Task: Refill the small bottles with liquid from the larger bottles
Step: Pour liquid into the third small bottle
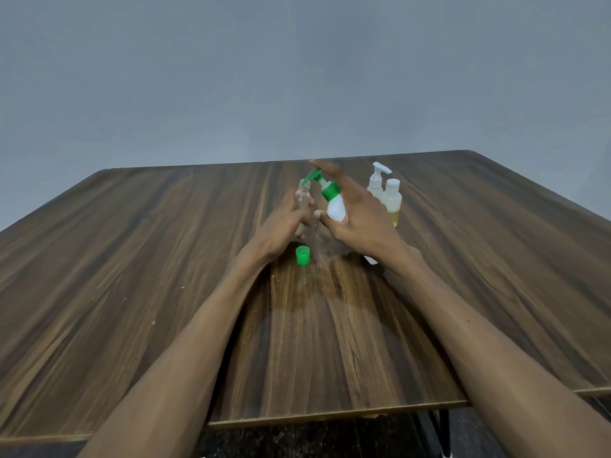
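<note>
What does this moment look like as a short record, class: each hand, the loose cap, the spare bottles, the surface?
left hand: grips small clear bottle, uncapped
right hand: holds white pump bottle tilted, forefinger on its green pump head, nozzle at the clear bottle's mouth
green cap: on table, near the left wrist
behind right hand: white pump dispenser, capped bottle of yellowish liquid
surface: wooden table

Four bottles (335, 203), one loose green cap (303, 255), two hands (355, 213).
</note>
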